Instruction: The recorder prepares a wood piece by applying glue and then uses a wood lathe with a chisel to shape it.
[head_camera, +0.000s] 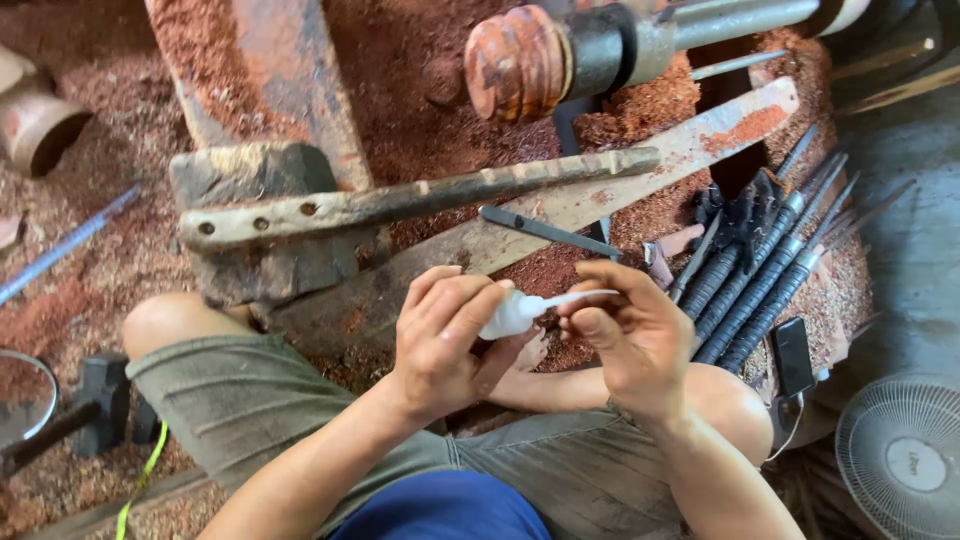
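White plastic squeeze bottle with a long thin nozzle (520, 311) is sitting between both hands, above the person's knees and just in front of the flat wooden plank (560, 215) that is slanting across the sawdust-covered floor (90, 260). Left hand (445, 340) is curling its fingers round the bottle's soft body, closed on it, probably so the body can be squeezed. Right hand (630, 325) is pinching the nozzle's far end between thumb and forefinger, other fingers loosely bent; whether it is holding a cap there cannot be told. Bottle's long axis is lying nearly level, running left to right, nozzle pointing right and tilting slightly up toward the right hand. Reddish-brown ribbed wooden piece (518, 62) is sitting mounted on a grey metal spindle (640, 40) ahead of the hands. Bundle of long dark metal turning tools (760, 270) is lying fanned beside the right knee, likely kept within reach. White electric fan (905, 460) is standing at lower right.
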